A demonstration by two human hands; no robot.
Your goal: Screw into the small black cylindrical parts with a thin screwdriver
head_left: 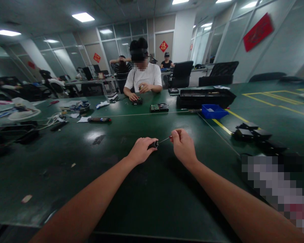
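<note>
Black cylindrical part (153,145): nearer the wearer than the blue bin (214,111) and left of it. Left hand (141,150) is closed around it, thumb and fingers pinching; right hand (183,147) grips a thin-shafted tool (164,139), also nearer than the bin and left of it, by its reddish end. Part looks light, stiff, perhaps slick; best held around its barrel, end face left free. Tool looks light, slim-shafted; take the handle. Left fingers cover most of the barrel, right fist hides the handle; tip contact can't be told.
</note>
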